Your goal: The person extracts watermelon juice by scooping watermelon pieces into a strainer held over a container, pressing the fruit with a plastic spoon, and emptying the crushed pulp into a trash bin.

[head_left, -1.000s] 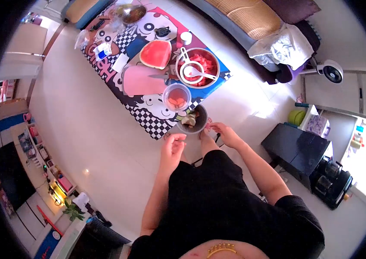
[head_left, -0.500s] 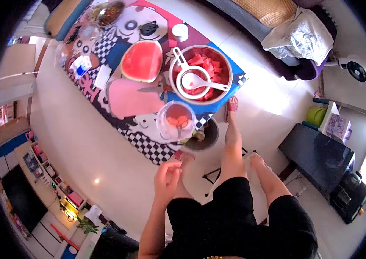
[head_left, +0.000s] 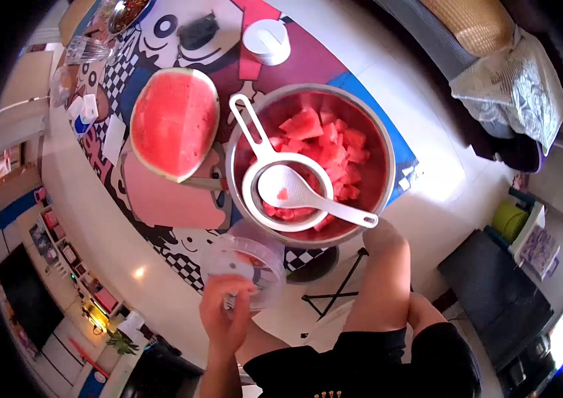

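Observation:
My left hand (head_left: 225, 305) is in front of the near side of a clear plastic container (head_left: 265, 255) at the table's near corner. Its fingers curl loosely, thumb apart, holding nothing I can see; contact with the container is unclear. My right forearm (head_left: 422, 309) passes behind my knee, which hides the hand. A large metal bowl (head_left: 377, 176) holds watermelon chunks (head_left: 334, 152). Over the chunks lie a white-framed strainer (head_left: 253, 126) and a white rice paddle (head_left: 288, 186). A cut watermelon (head_left: 172, 119) rests partly over a pink cutting board (head_left: 175, 205), beside a knife (head_left: 207, 184).
A patterned cloth (head_left: 308, 56) covers the table. A white lidded tub (head_left: 267, 41) stands behind the bowl. Below the table edge is a dark bin (head_left: 311, 268), near a folding stool frame (head_left: 334, 298). A sofa (head_left: 421, 33) lies at the far right.
The view has moved closer to the table, so the bowl and melon look larger. My left hand has moved forward to the container. My right hand has gone from sight behind my knee.

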`<action>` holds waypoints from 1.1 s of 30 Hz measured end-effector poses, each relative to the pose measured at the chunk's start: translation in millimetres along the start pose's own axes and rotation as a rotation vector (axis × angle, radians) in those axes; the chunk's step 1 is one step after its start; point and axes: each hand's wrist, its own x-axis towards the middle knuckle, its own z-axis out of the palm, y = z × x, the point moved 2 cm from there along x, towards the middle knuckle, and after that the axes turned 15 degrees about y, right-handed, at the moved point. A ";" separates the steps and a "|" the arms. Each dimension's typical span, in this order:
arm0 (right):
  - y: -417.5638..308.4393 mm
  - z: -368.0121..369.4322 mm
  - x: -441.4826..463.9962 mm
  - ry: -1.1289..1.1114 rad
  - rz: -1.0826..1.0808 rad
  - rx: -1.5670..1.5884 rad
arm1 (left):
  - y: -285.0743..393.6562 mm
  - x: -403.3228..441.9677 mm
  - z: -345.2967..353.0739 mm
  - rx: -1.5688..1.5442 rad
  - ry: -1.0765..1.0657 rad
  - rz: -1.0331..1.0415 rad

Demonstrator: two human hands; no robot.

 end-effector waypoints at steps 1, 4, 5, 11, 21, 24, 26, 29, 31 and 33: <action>4.7 -11.5 5.8 -0.005 0.013 0.023 | 2.2 17.7 3.5 0.035 0.027 0.038; 26.4 -41.1 13.8 -0.010 0.063 0.075 | 7.8 67.5 16.6 0.127 0.041 0.077; 33.4 -52.2 16.8 -0.004 0.076 0.083 | 5.4 83.2 22.4 0.188 0.042 0.180; 92.9 -137.2 35.0 0.116 0.153 0.051 | -28.6 131.5 45.9 0.435 -0.061 0.565; -64.4 -435.7 -43.5 0.993 -0.668 0.339 | -58.8 128.4 70.9 0.440 -0.045 0.696; -128.3 -435.0 -53.2 1.065 -0.958 0.145 | -65.8 124.9 63.9 0.337 0.017 0.683; -141.2 -421.6 -50.2 1.066 -0.851 0.167 | -58.5 115.1 42.2 0.324 -0.016 0.557; -155.6 -425.5 -87.5 1.075 -0.888 0.192 | -15.3 67.8 9.6 0.477 0.156 0.481; -158.1 -424.2 -100.4 1.166 -1.060 0.195 | -22.8 51.5 -8.9 0.390 0.199 0.526; -171.1 -417.1 -120.2 1.186 -1.190 0.216 | -23.9 21.1 -29.9 0.297 0.209 0.468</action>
